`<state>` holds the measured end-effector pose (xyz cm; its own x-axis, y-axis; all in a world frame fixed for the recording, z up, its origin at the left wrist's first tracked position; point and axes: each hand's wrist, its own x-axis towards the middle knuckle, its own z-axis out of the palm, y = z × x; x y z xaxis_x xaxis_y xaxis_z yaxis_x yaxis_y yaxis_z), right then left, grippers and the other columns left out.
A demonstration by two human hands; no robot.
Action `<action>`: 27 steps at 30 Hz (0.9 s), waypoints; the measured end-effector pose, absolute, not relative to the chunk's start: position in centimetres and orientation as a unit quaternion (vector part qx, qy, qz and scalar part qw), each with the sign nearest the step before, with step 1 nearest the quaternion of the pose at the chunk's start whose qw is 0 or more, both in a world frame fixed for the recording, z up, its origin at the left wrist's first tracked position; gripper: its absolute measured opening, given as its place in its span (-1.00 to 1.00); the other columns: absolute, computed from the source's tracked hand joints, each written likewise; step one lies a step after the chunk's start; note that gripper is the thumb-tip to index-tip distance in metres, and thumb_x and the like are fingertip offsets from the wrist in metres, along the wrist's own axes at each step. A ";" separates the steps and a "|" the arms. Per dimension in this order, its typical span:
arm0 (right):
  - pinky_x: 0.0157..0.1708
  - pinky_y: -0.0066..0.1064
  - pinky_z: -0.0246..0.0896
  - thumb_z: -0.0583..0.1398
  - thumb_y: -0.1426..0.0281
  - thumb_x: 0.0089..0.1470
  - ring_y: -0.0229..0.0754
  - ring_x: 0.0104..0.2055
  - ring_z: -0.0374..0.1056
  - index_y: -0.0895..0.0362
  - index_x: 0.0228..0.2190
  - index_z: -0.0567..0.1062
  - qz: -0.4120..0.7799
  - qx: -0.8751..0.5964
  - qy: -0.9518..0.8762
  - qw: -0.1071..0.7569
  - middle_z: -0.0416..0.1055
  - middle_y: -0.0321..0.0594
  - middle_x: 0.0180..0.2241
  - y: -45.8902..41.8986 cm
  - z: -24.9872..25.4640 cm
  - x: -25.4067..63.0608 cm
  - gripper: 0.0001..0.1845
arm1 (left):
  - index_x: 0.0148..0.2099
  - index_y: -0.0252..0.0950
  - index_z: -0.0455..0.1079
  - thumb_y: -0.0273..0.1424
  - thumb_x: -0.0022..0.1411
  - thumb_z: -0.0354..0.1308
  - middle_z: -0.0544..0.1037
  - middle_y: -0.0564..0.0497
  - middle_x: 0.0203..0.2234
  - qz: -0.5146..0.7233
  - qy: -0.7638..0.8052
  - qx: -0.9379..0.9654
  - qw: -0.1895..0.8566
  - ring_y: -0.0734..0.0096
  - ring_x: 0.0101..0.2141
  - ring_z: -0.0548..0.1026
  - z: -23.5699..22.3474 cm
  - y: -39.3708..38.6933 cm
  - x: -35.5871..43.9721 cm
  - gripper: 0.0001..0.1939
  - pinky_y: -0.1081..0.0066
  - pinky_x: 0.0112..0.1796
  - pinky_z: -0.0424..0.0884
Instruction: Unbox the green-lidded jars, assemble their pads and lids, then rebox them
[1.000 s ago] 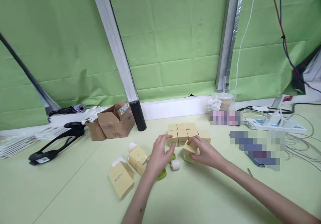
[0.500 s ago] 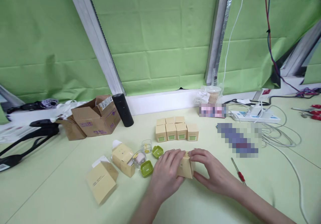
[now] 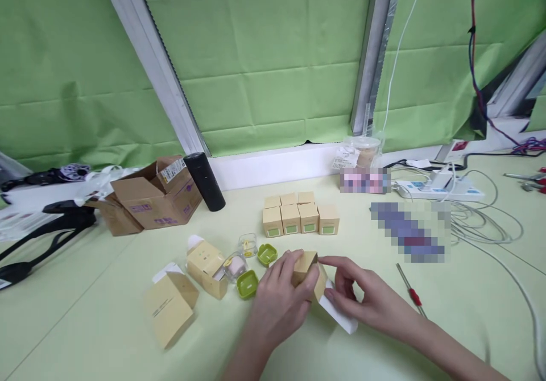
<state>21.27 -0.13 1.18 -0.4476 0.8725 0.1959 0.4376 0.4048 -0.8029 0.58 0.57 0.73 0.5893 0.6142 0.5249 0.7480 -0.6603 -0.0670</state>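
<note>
My left hand [image 3: 279, 293] wraps round a small tan cardboard box [image 3: 305, 263] above the table. The box's end is open, and a flap [image 3: 339, 313] with a white inner side hangs out to the lower right. My right hand [image 3: 362, 290] grips the box at this end, thumb by the flap and index finger at the upper edge. Left of my hands lie two green trays [image 3: 247, 284] [image 3: 267, 254], a clear container [image 3: 235, 266] with something pale pink inside, and another clear piece [image 3: 248, 245]. An opened tan box [image 3: 207, 267] and a larger opened one [image 3: 170, 310] lie further left.
Several small closed boxes [image 3: 291, 220] stand in rows behind my hands. A black cylinder [image 3: 205, 182] and a brown carton [image 3: 157, 199] are at the back left. A red-handled screwdriver [image 3: 412, 293], cables [image 3: 482, 222] and a power strip [image 3: 443, 190] lie to the right.
The box in my hands has been opened and tilted; its white-lined flap now sticks out. My right hand has shifted slightly right and down along with the flap.
</note>
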 end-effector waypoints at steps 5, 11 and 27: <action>-0.40 -0.40 0.23 0.10 0.44 0.12 -0.24 -0.40 0.31 -0.03 -0.03 0.24 0.238 -0.417 -0.831 0.282 0.31 -0.30 -0.36 0.0 1.7 21.5 -0.64 | 0.04 -0.17 0.08 -0.56 0.08 0.04 0.33 -0.17 -0.04 -0.231 -0.383 -0.891 0.077 0.17 -0.15 0.44 0.8 0.5 0.9 -0.53 0.20 -0.23 0.46; -0.39 -0.31 0.24 0.11 0.40 0.13 -0.14 -0.36 0.32 0.06 -0.20 0.30 0.122 -0.447 -0.840 0.282 0.34 -0.20 -0.33 0.4 1.7 22.0 -0.84 | 0.17 -0.22 0.02 -0.59 0.06 0.01 0.37 -0.18 -0.10 -0.221 -0.390 -0.891 0.071 0.02 0.01 0.34 1.1 0.6 0.9 -0.40 0.00 -0.02 0.33; -0.33 -0.38 0.24 0.05 0.26 0.13 -0.20 -0.37 0.33 0.13 -0.32 0.48 0.786 -0.358 -0.398 0.309 0.44 -0.26 -0.42 1.2 1.3 21.6 -0.73 | -0.16 -0.33 0.30 -0.14 0.03 0.17 0.51 -0.04 -0.34 -0.295 -0.444 -0.352 -0.769 0.37 -0.39 0.48 3.0 -1.0 3.6 -0.59 0.47 -0.40 0.33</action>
<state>21.60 1.18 1.30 -0.5529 0.7709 -0.3161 -0.2007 -0.4914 -0.8475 3.62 -1.05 3.01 0.4322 0.7668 -0.4746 -0.1415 0.5775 0.8040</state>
